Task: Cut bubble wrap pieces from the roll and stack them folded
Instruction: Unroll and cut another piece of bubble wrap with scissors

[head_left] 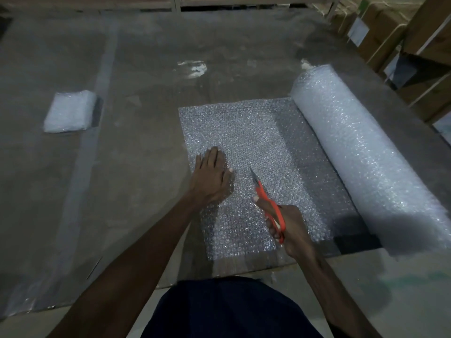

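Note:
A thick roll of bubble wrap (361, 152) lies on the right, running from far left to near right. An unrolled sheet (246, 132) spreads flat from it toward the left. My left hand (211, 178) lies flat on the sheet near its left edge, fingers straight. My right hand (290, 228) grips orange-handled scissors (267, 203), blades pointing away from me over the middle of the sheet. A folded stack of bubble wrap pieces (70, 111) sits far to the left.
The work surface (146, 81) is a large brown sheet under clear plastic, with a pale stripe down its left side. Cardboard boxes (390, 28) stand at the back right. Shelving runs along the far edge. My dark clothing fills the bottom centre.

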{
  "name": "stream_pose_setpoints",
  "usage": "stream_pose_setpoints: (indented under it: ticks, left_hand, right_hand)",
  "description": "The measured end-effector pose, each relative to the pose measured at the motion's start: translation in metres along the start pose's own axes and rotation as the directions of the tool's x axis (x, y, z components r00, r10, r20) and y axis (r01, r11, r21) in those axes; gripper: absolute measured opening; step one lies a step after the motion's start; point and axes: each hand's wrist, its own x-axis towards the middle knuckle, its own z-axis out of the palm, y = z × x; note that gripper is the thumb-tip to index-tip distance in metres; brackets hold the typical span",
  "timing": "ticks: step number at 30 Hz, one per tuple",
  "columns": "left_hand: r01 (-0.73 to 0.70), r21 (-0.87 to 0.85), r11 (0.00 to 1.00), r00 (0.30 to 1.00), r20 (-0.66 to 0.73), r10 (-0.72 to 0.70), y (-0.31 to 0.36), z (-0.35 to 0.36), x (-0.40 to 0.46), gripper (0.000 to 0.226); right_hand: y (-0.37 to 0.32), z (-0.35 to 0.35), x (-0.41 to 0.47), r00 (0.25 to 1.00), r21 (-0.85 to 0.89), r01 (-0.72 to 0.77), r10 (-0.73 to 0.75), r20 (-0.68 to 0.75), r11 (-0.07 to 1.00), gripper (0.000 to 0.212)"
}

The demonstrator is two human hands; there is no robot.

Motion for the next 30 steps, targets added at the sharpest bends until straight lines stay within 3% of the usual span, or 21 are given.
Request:
stream_pose_setpoints:
  ticks: [13, 30]
  left_hand:
    - [-0.021, -0.048, 0.999, 1.000, 0.002, 0.021, -0.023, 0.002, 0.013, 0.076]
    - [-0.022, -0.064, 0.998, 1.000, -0.005, 0.022, -0.023, 0.002, 0.011, 0.078]
  right_hand:
    - [-0.005, -0.002, 0.006, 1.000, -0.012, 0.015, -0.015, 0.018, 1.000, 0.040]
    - [-0.015, 0.002, 0.015, 0.999, -0.016, 0.015, -0.014, 0.040, 1.000, 0.040]
